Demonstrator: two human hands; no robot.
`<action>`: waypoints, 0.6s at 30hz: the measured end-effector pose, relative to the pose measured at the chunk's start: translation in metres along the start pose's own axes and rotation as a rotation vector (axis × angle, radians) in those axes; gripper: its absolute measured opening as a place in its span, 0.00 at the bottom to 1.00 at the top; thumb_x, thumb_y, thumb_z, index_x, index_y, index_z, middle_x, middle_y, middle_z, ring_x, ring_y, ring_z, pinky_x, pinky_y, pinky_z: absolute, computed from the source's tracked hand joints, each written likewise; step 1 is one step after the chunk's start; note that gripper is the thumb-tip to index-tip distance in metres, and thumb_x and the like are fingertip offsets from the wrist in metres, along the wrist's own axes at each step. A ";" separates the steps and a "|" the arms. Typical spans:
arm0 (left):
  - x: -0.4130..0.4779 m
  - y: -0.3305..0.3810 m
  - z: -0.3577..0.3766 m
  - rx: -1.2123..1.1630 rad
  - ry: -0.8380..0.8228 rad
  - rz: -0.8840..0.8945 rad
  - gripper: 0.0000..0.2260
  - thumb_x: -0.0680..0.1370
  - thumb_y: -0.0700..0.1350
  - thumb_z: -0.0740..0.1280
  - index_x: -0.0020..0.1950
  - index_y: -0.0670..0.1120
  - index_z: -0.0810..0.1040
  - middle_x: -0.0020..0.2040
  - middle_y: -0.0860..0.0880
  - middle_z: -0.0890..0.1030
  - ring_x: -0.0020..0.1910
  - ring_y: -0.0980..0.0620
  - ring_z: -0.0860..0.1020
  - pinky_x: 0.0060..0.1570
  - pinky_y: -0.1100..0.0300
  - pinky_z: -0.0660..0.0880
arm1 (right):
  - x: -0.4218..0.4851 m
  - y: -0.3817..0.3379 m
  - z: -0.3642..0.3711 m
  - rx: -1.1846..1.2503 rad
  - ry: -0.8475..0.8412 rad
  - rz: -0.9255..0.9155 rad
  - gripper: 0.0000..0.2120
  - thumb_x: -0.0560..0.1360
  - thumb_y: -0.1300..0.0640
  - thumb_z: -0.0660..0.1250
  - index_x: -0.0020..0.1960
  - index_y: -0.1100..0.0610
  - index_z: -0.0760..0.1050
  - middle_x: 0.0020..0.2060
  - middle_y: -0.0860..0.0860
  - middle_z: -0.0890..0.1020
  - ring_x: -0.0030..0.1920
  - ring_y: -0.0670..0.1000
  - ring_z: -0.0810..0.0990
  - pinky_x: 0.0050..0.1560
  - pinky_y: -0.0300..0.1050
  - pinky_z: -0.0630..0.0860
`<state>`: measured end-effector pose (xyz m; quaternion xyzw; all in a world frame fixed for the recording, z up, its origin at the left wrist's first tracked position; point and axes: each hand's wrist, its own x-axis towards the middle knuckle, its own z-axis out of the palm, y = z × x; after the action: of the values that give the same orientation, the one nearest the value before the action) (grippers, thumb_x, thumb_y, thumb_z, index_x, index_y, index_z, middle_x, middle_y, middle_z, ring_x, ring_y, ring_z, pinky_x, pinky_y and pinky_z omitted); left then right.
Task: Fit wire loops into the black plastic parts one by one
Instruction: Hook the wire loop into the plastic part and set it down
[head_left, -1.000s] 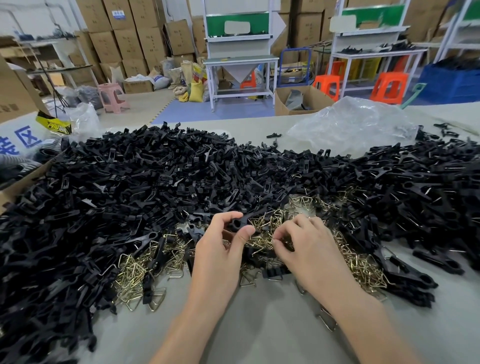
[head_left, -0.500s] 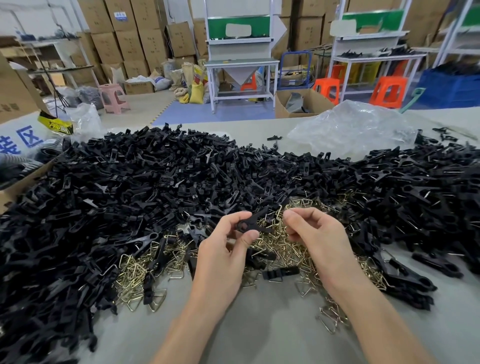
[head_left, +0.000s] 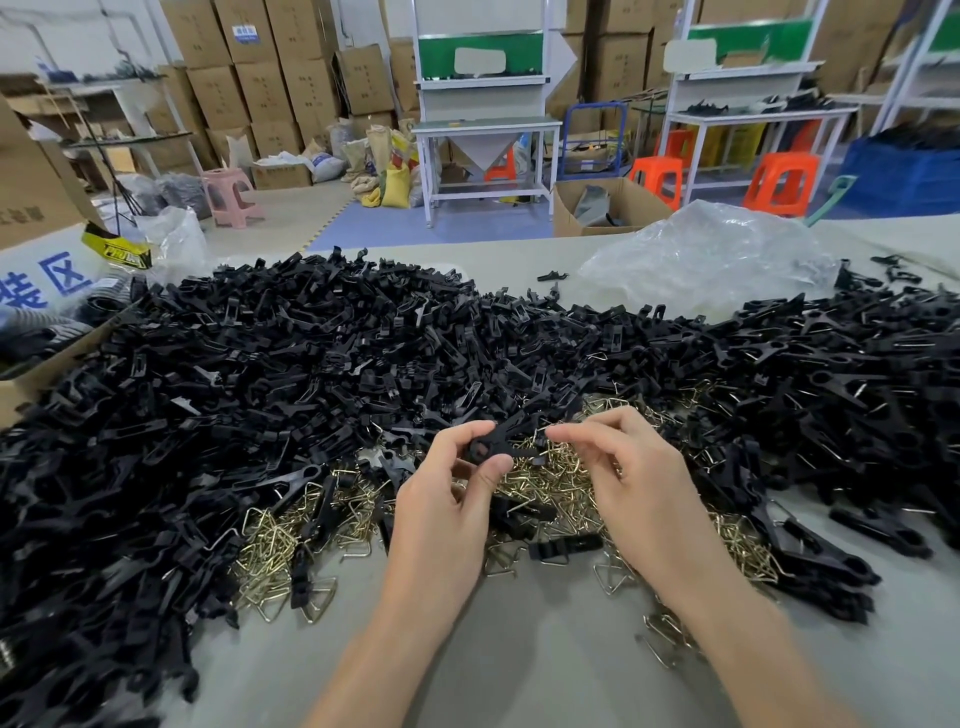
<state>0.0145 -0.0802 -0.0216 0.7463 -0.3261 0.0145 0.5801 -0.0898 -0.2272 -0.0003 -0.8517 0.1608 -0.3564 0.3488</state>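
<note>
head | left hand (head_left: 441, 506) pinches black part (head_left: 501, 441) | table (head_left: 545, 654) shows nearside, piles (head_left: 260, 395) beyond

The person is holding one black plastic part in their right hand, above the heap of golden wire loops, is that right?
Not quite: the head view shows the black plastic part pinched in the left hand, not the right, above the heap of golden wire loops.
</note>
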 end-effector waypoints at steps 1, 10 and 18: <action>0.000 0.000 0.000 -0.002 0.000 0.006 0.12 0.76 0.61 0.64 0.59 0.68 0.73 0.42 0.62 0.81 0.35 0.59 0.75 0.35 0.71 0.68 | 0.000 -0.001 0.000 -0.001 -0.013 -0.009 0.13 0.82 0.61 0.66 0.60 0.48 0.84 0.48 0.44 0.79 0.50 0.43 0.79 0.51 0.33 0.74; 0.000 -0.001 0.000 0.017 -0.033 0.012 0.11 0.78 0.58 0.66 0.60 0.67 0.73 0.43 0.66 0.80 0.38 0.64 0.77 0.38 0.74 0.69 | -0.001 -0.006 -0.004 -0.160 -0.044 -0.122 0.24 0.80 0.62 0.67 0.74 0.48 0.71 0.48 0.42 0.79 0.48 0.44 0.79 0.53 0.32 0.73; -0.001 -0.001 0.001 0.047 -0.040 0.032 0.11 0.76 0.62 0.64 0.59 0.71 0.72 0.43 0.67 0.79 0.37 0.66 0.76 0.38 0.74 0.68 | -0.002 -0.006 -0.006 -0.202 -0.092 -0.210 0.24 0.81 0.64 0.66 0.74 0.49 0.72 0.48 0.43 0.79 0.45 0.45 0.79 0.48 0.38 0.78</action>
<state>0.0138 -0.0800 -0.0231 0.7546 -0.3489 0.0165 0.5555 -0.0955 -0.2244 0.0062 -0.9101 0.0898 -0.3336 0.2290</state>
